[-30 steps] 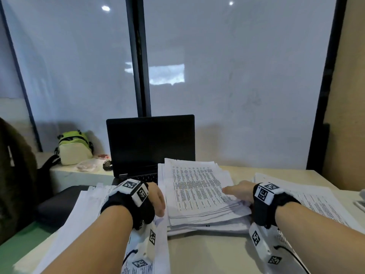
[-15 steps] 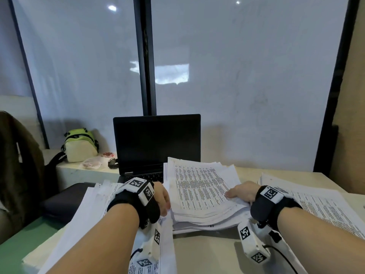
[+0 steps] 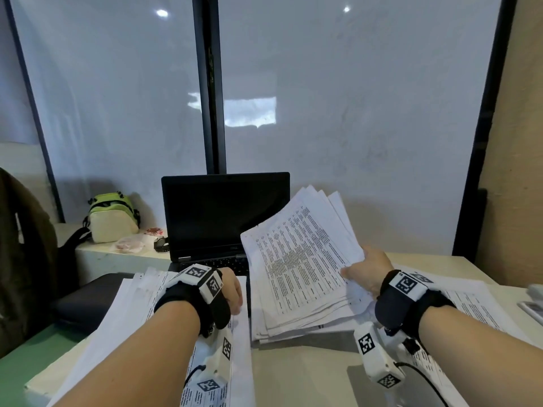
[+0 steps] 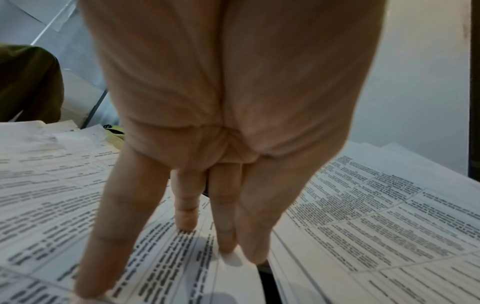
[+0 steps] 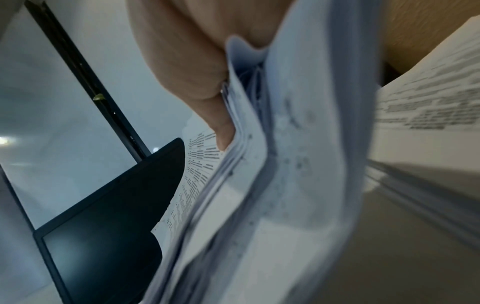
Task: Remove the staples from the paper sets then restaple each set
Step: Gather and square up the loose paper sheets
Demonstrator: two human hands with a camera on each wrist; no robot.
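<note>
My right hand (image 3: 364, 271) grips a thick set of printed papers (image 3: 299, 254) by its right edge and holds it tilted up off the middle pile (image 3: 293, 324). In the right wrist view the thumb (image 5: 197, 78) presses on the top sheet of that paper set (image 5: 259, 164), with the other fingers hidden behind it. My left hand (image 3: 232, 292) lies with straight fingers (image 4: 182, 205) pressed on the left paper pile (image 3: 117, 312) (image 4: 52, 205), just left of the middle pile. No stapler or staple remover shows.
An open black laptop (image 3: 226, 212) stands behind the piles. More printed sheets (image 3: 470, 304) lie at the right of the desk (image 3: 293, 377). A green and cream bag (image 3: 113, 217) sits on a ledge at the left, a dark pouch (image 3: 85, 301) below it.
My right hand has taken hold of the top paper set and lifted its right side up off the middle pile. The left hand has stayed on the left pile.
</note>
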